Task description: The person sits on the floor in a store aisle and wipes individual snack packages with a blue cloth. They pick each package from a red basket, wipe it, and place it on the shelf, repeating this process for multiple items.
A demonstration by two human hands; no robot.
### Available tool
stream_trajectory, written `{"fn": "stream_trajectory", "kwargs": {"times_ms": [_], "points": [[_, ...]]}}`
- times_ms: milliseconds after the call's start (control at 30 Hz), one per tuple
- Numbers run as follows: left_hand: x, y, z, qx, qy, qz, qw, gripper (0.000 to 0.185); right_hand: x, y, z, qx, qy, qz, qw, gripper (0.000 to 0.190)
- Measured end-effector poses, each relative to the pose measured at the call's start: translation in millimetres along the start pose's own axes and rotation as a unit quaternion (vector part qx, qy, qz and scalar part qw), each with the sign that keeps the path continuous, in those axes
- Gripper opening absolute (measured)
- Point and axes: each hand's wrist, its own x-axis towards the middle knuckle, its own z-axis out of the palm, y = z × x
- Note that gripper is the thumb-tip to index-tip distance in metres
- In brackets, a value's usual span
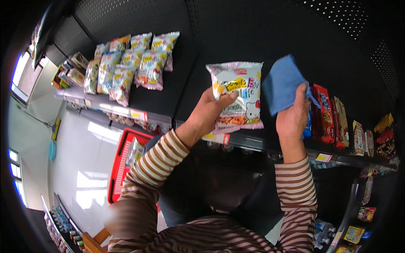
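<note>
My left hand (210,115) holds a white and pink snack bag (240,98) upright above the edge of a black store shelf (186,95). The thumb presses on the front of the bag, and the other fingers are hidden behind it. Just right of the bag, my right hand (294,117) grips a blue cloth (284,85), with the thumb along its right side. The cloth hangs close to the bag. Several similar snack bags (150,68) stand grouped on the shelf at the left.
Red cookie packages (324,115) and other packets stand on the shelf at the right. A red plastic basket (117,169) with a snack bag (135,151) inside is on the floor at the lower left. Small boxes (76,76) stand at the shelf's far left. Bottles (322,232) lie at the lower right.
</note>
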Motion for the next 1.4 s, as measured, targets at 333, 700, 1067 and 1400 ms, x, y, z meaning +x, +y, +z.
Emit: {"fn": "stream_trajectory", "kwargs": {"times_ms": [333,700,1067,1400], "points": [[0.6,-22.9,5.2,-0.075,-0.026,0.020,0.997,0.037,-22.5,30.6,16.1,-0.378,-0.281,-0.325,0.820,0.043],[4.6,-6.4,-18.0,-0.213,0.013,-0.017,0.977,0.079,-65.9,39.4,24.3,-0.432,-0.395,-0.413,0.698,0.066],[-4.3,-26.1,-12.6,-0.177,0.034,0.054,0.982,0.055,-33.6,43.8,25.6,-0.430,-0.300,-0.326,0.787,0.051],[9.9,-4.1,-32.8,-0.183,0.032,0.162,0.969,0.079,-82.4,51.6,30.3,-0.451,-0.417,-0.403,0.679,0.056]]}}
